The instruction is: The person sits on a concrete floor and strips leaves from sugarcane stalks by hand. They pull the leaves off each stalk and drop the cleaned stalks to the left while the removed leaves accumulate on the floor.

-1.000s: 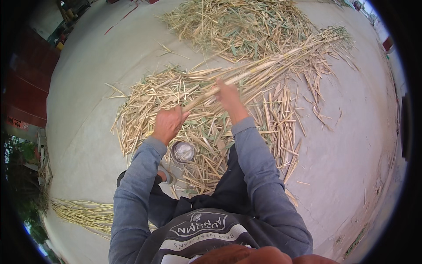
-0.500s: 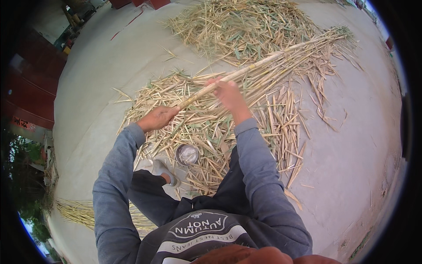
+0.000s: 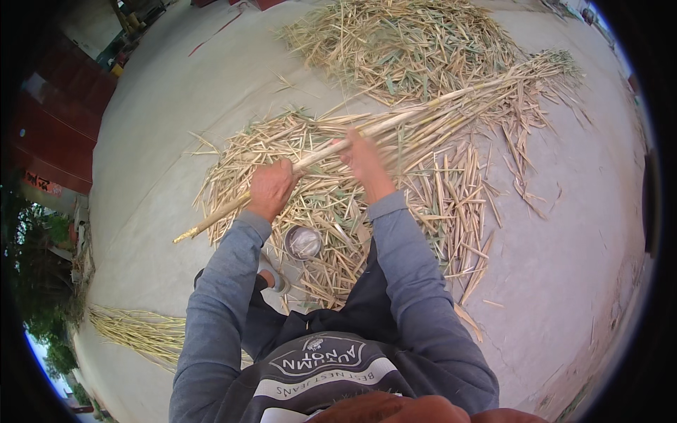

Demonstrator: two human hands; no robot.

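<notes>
A long pale reed stalk point(image 3: 315, 158) slants from the lower left up to the right across my front. My left hand point(image 3: 273, 187) is closed around it, with the yellowish cut butt end sticking out beyond the fist. Farther up the stalk, my right hand point(image 3: 364, 163) is closed on it, fingers partly smeared by motion. More reed stalks point(image 3: 451, 130) lie beneath and beside the held one, their leafy tips at the far right. Under both hands spreads a litter of dry stripped husks point(image 3: 243, 158).
A round metal bowl point(image 3: 303, 243) with something whitish inside sits among the husks by my foot. A larger heap of husks and leaves point(image 3: 416, 49) lies at the back. Thin bare stalks point(image 3: 137, 330) lie at lower left on the concrete floor point(image 3: 155, 176).
My left hand has moved right along the stalk, closer to my right hand. The stalk's butt end now extends to the lower left of it. The right hand has stayed near the same place.
</notes>
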